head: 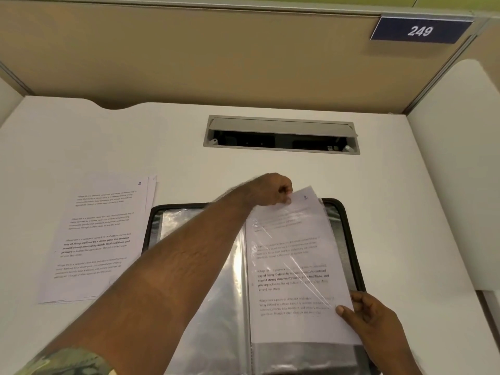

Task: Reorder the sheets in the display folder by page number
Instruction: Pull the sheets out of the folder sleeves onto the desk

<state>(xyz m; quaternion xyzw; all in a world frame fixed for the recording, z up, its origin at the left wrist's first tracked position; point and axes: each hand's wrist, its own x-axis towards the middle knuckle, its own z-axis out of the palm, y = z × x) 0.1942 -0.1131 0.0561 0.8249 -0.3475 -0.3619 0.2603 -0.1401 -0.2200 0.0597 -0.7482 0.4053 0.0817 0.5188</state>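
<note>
**Sheet marked 2 partway into a sleeve, more sheets waiting**

Folder (pixel 349 239) lies open on the white surface (pixel 405 212), its clear sleeves spread left and right of the spine. The left hand (pixel 272 192) reaches across and pinches the top edge of a printed sheet (pixel 292 277) marked 2 in its upper corner. The right hand (pixel 376 318) grips the same sheet at its lower right edge, thumb on top. The sheet sits over the right-hand sleeve, its top poking past the sleeve mouth and plastic creasing across it; whether it is going in or coming out cannot be told.

By my reading the job is somewhere in the middle. A small stack of loose sheets (pixel 94 239) lies on the surface just left of the folder, the top one marked 3, so at least that page and those under it remain outside the folder. The left-hand sleeve looks empty, though glare makes that uncertain.

Room is fair: bare surface lies beyond the folder up to the cable slot (pixel 281 135), and more to the right. The stack nearly touches the folder's left edge, and the left forearm crosses above that side.
</note>
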